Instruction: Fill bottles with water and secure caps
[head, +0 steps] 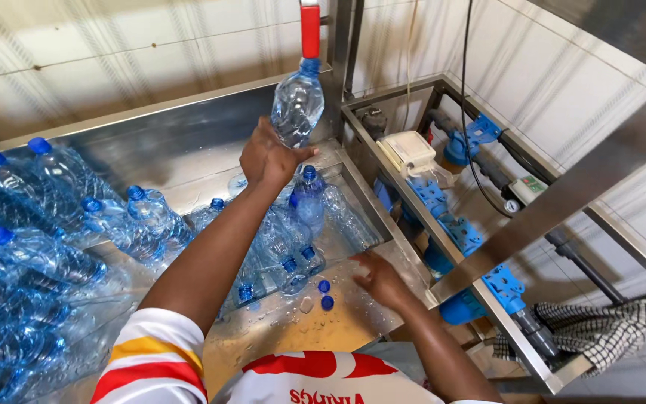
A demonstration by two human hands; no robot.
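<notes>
Overhead, the left hand (267,158) is wrapped around a clear plastic water bottle (297,105), tilting it up so its blue neck meets the red-sleeved filling nozzle (310,28) above the steel trough (188,161). Below that nozzle, blue-capped bottles (46,254) lie heaped along the trough's left end and more stand in its well, while two loose blue caps (326,295) sit on the wet front ledge. Beside those caps the right hand (383,280) rests on the ledge, fingers loosely spread, holding nothing; a checked cloth (607,329) hangs far right of the nozzle.
</notes>
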